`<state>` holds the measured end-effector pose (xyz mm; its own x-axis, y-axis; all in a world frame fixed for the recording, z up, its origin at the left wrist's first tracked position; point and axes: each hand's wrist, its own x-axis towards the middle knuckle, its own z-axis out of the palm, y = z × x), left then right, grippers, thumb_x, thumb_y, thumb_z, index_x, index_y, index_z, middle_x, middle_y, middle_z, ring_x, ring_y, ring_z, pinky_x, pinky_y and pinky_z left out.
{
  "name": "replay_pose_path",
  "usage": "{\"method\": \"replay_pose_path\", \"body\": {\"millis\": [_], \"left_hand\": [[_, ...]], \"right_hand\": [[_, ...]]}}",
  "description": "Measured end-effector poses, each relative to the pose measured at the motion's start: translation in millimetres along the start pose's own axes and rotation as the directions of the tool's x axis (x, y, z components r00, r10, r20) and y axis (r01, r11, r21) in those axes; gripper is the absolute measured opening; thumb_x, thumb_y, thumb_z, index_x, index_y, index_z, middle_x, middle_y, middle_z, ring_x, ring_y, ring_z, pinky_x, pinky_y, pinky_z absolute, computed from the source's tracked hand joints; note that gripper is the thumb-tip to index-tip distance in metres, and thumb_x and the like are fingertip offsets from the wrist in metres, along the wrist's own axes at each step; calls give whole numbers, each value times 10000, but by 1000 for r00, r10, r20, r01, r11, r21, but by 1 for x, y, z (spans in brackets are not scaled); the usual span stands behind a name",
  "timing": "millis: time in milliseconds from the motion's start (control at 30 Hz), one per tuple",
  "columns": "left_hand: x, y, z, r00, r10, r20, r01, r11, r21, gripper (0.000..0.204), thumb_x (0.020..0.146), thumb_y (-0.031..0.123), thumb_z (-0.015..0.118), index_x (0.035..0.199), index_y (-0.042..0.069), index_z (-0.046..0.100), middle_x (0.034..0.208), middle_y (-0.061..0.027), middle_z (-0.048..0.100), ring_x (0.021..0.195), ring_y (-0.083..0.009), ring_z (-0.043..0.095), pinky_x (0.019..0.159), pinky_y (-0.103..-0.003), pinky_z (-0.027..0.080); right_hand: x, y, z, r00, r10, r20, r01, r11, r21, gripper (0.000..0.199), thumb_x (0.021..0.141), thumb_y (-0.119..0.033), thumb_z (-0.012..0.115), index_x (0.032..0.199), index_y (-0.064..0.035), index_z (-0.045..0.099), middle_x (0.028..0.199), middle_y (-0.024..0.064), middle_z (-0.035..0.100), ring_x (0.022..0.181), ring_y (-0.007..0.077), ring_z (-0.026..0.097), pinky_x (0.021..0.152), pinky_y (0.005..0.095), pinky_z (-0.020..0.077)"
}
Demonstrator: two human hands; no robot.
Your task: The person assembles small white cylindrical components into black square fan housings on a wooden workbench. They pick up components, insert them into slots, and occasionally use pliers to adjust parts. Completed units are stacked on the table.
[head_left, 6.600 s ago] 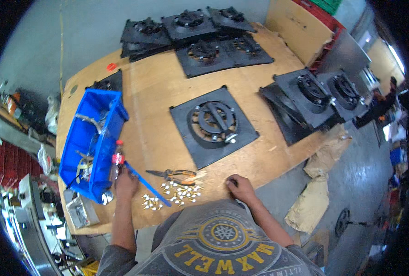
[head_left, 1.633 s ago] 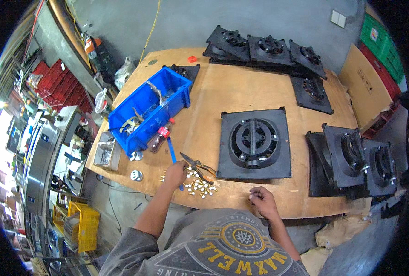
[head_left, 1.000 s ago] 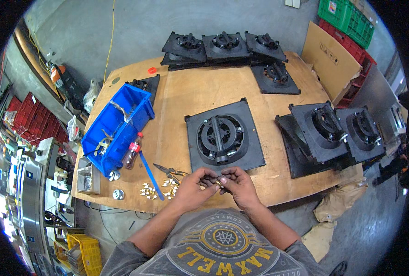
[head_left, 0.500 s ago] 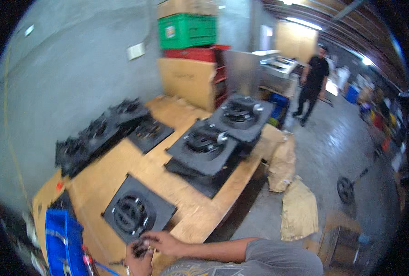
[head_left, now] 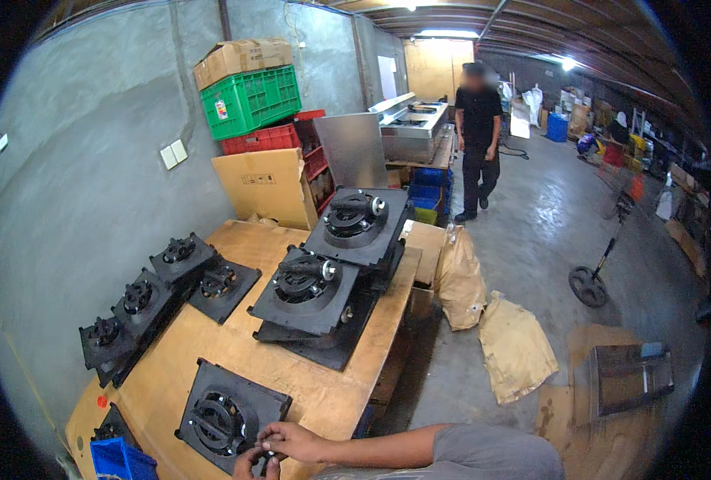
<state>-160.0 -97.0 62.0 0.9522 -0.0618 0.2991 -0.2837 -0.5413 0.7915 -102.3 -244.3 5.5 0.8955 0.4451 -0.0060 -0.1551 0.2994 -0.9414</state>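
My right hand [head_left: 293, 442] is bent at the lower edge, its thumb and fingers pinched together. Just below it, my left hand [head_left: 250, 462] is closed against the same small dark part [head_left: 271, 454]; the fingers hide most of that part, and the frame's edge cuts off the hand. Beside both hands, a black square burner plate [head_left: 191, 425] lies flat on the wooden table [head_left: 323, 392], a round ring-shaped burner on top. Further back, burner plates [head_left: 301, 280] with silver-ended fittings are stacked in overlapping layers.
More black burners [head_left: 138, 298] line the table's wall side. A blue bin [head_left: 119, 460] stands at the near left corner. Green crate [head_left: 251, 102], red crates and cardboard rise behind. Brown paper sacks [head_left: 515, 344] lie right of the table. A person in dark clothes [head_left: 479, 128] stands in the aisle.
The view has tilted and turned, so the table and blue bin sit lower in the picture. My hands stay together around the small dark part. The person in the aisle appears larger.
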Motion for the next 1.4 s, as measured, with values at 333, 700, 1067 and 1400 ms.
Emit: {"method": "replay_pose_path", "body": {"millis": [333,700,1067,1400], "left_hand": [[14,22,-1,987,158,-36,-150,976,159,269,839,203,726,1051,46,674,927,-151,662,840,-293,626,779,-370,501],[-1,-16,-7,954,300,-25,-280,914,293,340,737,82,768,1056,37,661,987,-138,653,902,-281,647,819,-367,521],[-68,-69,-37,985,-150,-89,169,947,272,427,826,355,704,1186,132,649,1122,-132,640,1041,-325,616,857,-412,510],[-239,-207,-164,384,-694,-609,906,411,103,307,768,192,712,1057,89,693,953,-165,694,875,-308,673,798,-412,524]], "right_hand": [[-6,-21,-3,995,87,-45,-90,992,-91,283,940,-166,632,1162,1,578,975,54,652,856,119,627,754,256,543],[-9,-16,6,964,220,149,-248,944,216,290,928,-173,648,1153,2,595,999,46,648,895,141,642,826,296,552],[-34,7,0,927,363,-95,-373,918,-133,306,902,-44,591,1185,65,551,948,166,665,766,233,679,675,330,594],[-41,28,-61,860,490,-144,-504,859,-92,282,888,1,603,1159,75,577,951,169,675,795,240,682,673,337,595]]}}
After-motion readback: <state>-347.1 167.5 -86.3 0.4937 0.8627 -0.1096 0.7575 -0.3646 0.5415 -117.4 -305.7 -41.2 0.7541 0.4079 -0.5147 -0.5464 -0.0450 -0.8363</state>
